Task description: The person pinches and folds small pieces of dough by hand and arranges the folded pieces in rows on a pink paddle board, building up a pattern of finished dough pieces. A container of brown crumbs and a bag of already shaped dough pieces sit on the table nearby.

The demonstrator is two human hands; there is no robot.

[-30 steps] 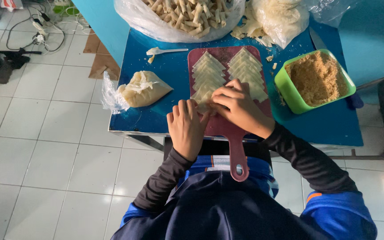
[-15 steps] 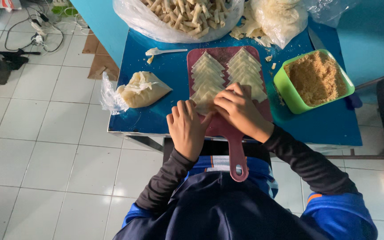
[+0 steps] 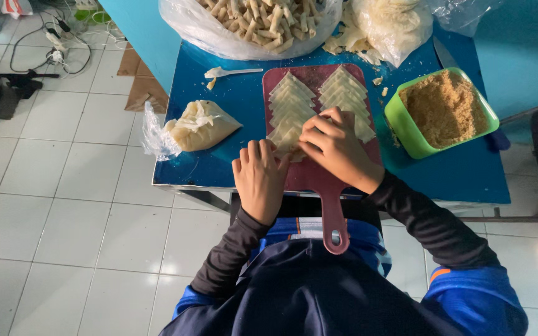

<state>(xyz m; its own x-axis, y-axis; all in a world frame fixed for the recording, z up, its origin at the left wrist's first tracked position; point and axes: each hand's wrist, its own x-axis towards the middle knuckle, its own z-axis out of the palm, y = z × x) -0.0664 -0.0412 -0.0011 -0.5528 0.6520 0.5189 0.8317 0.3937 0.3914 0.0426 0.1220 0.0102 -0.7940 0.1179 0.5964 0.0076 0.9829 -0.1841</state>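
- Closest to me, the long handle of the dark red plastic cutting board (image 3: 334,218) sticks out over the table edge, below both my wrists.
- My left hand (image 3: 259,177) lies palm down, fingers together and fairly flat, fingertips pressing the near corner of the bottom pale thin triangular pastry wrapper (image 3: 284,138).
- My right hand (image 3: 337,149) is curled narrow just to the right of it, fingers bent over the same sheet. Can't tell if I'm actually pinching it, my knuckles hide that.
- These wrappers look super light, floppy and easy to tear, I'd say. Best to take one by a corner or edge and peel slowly, since the stacked ones probably stick together.
- Just past my fingers, two rows of overlapping wrappers run up the board.
- Left of my left hand: a clear plastic bag of beige paste (image 3: 197,126); beyond it a small white plastic spoon (image 3: 228,73).
- Right of my right hand: a lime green plastic tub of brown crumbs (image 3: 441,111).
- Farthest out: a big clear bag of finished pale rolls (image 3: 259,18).
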